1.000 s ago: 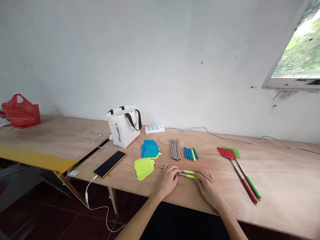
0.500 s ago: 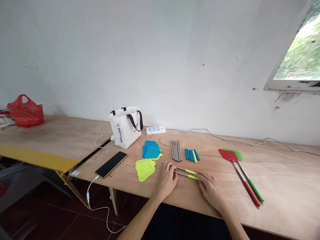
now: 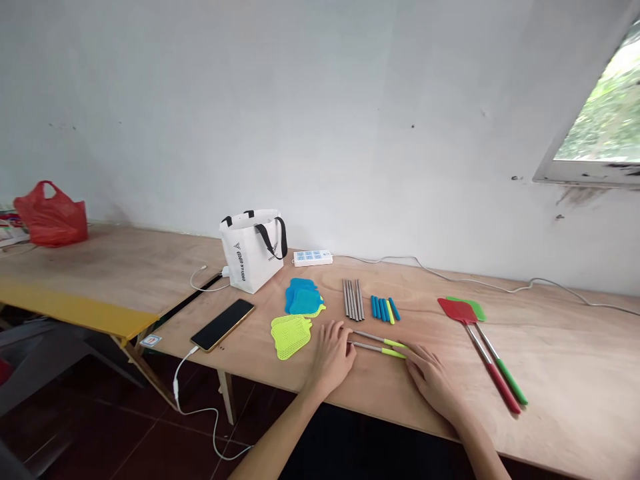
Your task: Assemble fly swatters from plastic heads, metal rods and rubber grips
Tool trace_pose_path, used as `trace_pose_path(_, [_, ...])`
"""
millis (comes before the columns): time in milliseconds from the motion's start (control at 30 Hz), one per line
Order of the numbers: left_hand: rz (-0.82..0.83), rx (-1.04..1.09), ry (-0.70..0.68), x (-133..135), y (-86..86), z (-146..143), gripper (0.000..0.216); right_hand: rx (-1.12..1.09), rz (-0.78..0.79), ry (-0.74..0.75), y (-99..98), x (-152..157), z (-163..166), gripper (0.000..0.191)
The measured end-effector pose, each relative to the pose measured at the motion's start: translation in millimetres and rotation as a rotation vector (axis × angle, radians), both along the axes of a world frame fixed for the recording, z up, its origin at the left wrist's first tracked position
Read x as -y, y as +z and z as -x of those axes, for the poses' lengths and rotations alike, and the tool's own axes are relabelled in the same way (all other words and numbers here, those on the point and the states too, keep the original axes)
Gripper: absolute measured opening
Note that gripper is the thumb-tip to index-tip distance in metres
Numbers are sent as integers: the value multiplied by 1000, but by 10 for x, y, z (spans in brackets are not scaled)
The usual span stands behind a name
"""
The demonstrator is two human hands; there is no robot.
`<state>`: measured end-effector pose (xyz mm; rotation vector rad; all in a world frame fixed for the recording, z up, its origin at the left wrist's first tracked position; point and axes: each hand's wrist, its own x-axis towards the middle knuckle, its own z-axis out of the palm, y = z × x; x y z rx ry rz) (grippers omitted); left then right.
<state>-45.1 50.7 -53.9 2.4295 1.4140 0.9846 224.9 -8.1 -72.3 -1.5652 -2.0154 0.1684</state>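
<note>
Two metal rods with yellow-green handles [image 3: 394,353] lie side by side on the wooden table [image 3: 575,373]. Over their bare metal ends rests my left hand [image 3: 334,352], its fingers stretched out and hiding the tips. My right hand [image 3: 433,373] lies flat, fingertips touching the handle ends. Just beyond are several loose metal tubes [image 3: 353,300] and a row of blue handle grips [image 3: 380,309] with one yellow grip [image 3: 390,312] among them. Left of my left hand sit yellow-green mesh swatter heads [image 3: 290,337] and blue swatter heads [image 3: 304,298].
A red flyswatter [image 3: 485,353] and a green flyswatter [image 3: 505,363] lie at the right. Toward the left are a phone [image 3: 223,325] on a white cable, a white tote bag [image 3: 253,253] and a power strip [image 3: 313,258]. A red plastic bag [image 3: 57,217] stands on the far-left table.
The two rods and my right hand have shifted slightly right. A rod tip that showed past my left fingers is now hidden. The view has also shifted slightly.
</note>
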Motion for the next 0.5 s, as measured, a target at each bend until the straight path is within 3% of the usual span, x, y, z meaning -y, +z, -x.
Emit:
trace_pose_path(267, [-29,-86,-63,31,-17,-5,33,61,-118,-154,-139,-48,-15,36])
trace_pose_path(400, [-19,-95,-60,37,-2,-5,33,99,-202,-319,-257,-90,-26,41])
trace_pose_path(500, [-19,-92,-66,41,5,-2,32,135,-205,-350,-311,-109,-48,43])
